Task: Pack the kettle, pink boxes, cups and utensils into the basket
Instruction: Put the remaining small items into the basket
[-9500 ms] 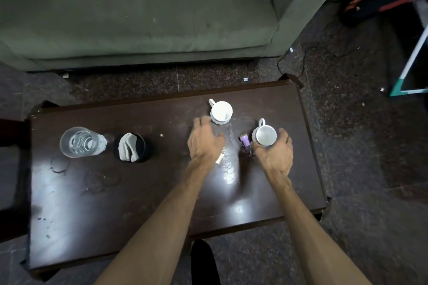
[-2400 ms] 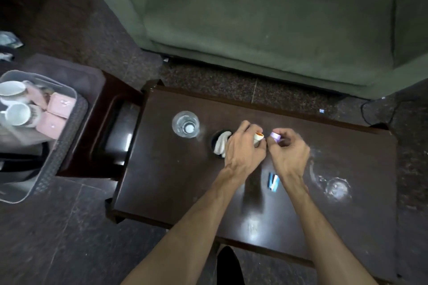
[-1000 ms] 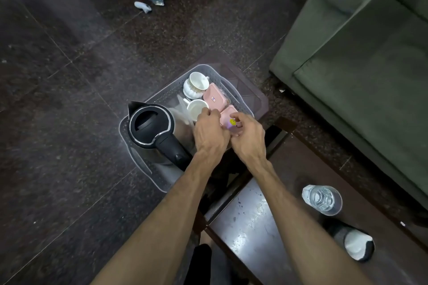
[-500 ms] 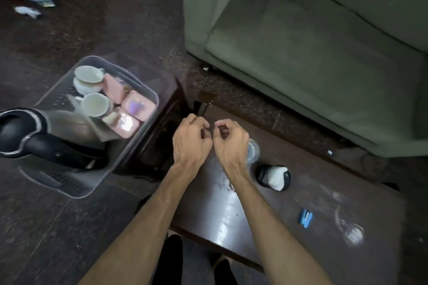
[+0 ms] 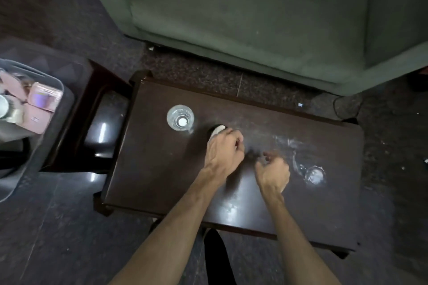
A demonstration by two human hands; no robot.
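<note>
Left hand (image 5: 225, 152): fingers curled, over table (image 5: 162, 169); holding anything, cannot tell.
Right hand (image 5: 273, 172): curled, seemingly empty, blurred.
Basket (image 5: 59, 85): far left, pink boxes (image 5: 45, 97) inside.
Remaining utensil: not visible; left hand nearer basket.

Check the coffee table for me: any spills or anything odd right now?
Yes. Wet rings and whitish smears mark the table beside the right hand. The clear bottle stands upright. Nothing looks broken.
</note>
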